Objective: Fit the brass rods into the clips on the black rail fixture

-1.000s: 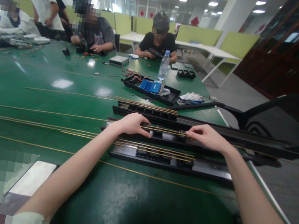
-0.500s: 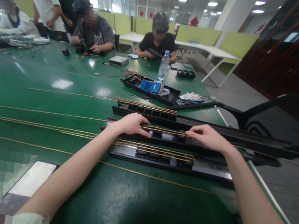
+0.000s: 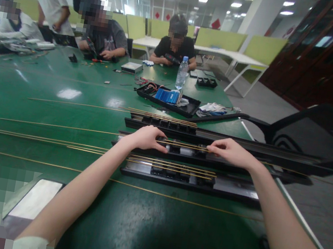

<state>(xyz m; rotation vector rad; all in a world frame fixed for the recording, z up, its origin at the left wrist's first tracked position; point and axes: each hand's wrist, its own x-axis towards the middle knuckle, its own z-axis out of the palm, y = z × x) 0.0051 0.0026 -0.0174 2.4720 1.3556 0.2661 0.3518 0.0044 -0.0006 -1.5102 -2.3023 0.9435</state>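
My left hand (image 3: 148,137) is at the middle black channel (image 3: 136,148), thumb and fingers on either side of a small black block, partly hidden by the hand. Thin brass rods (image 3: 187,145) run lengthwise over the blocks in that channel. At their right part, my right hand (image 3: 229,150) pinches one rod between thumb and fingertips. Nearer me lies another channel (image 3: 138,174) with black blocks (image 3: 171,172) and several brass rods across them. Behind my hands is a third channel (image 3: 230,142), also carrying blocks and rods.
On the green table (image 3: 136,222) are a loose brass rod (image 3: 157,192), a phone-like device (image 3: 35,198), a black tray (image 3: 188,108) with a blue item, white gloves (image 3: 214,108) and a water bottle (image 3: 182,73). A black chair (image 3: 310,128) stands right. Several people are across the table.
My hands and the rods hold practically the same position. In the background at left, a standing person in dark clothes has shifted right, behind a seated person.
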